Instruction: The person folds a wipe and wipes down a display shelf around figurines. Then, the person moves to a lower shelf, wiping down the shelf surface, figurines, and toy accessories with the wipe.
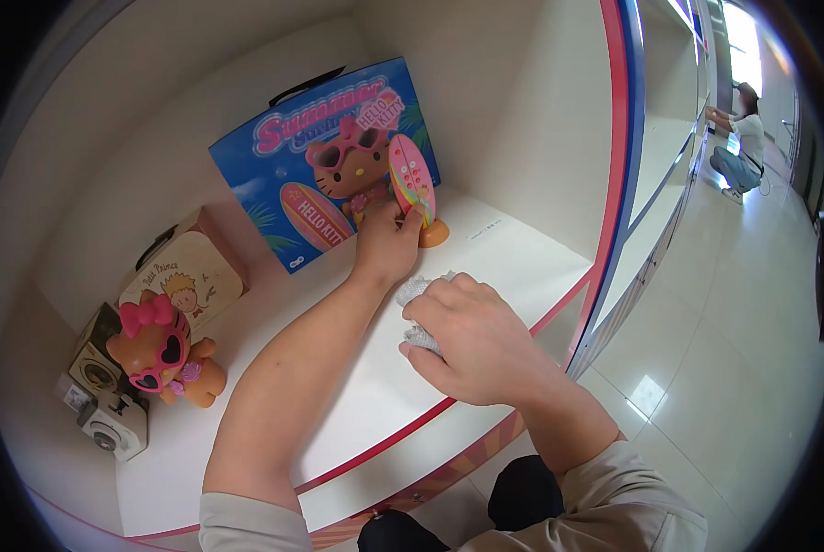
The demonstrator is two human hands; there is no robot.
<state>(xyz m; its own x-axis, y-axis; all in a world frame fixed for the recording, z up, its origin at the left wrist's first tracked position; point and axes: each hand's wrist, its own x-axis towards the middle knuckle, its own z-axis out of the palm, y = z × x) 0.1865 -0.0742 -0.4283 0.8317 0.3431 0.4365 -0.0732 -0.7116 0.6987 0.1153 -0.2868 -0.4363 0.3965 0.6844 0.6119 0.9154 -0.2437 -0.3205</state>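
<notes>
My left hand (386, 245) reaches across the white shelf (366, 368), its fingers closed on the lower part of a pink toy surfboard (412, 170). The surfboard stands upright, with a rounded orange piece (433, 234) at its foot. Right behind it leans a blue Hello Kitty box (269, 152) with a black handle. My right hand (472, 340) is closed around a crumpled grey-white cloth (421, 290), near the shelf's front edge. Part of the cloth is hidden under the fingers.
On the left stand a Hello Kitty figure (168, 354) in pink sunglasses, a Petit Prince case (196, 276) and a small white camera-like item (118, 428). A red-edged side panel (614, 138) bounds the shelf at right. Farther off, a person (743, 143) crouches by other shelves.
</notes>
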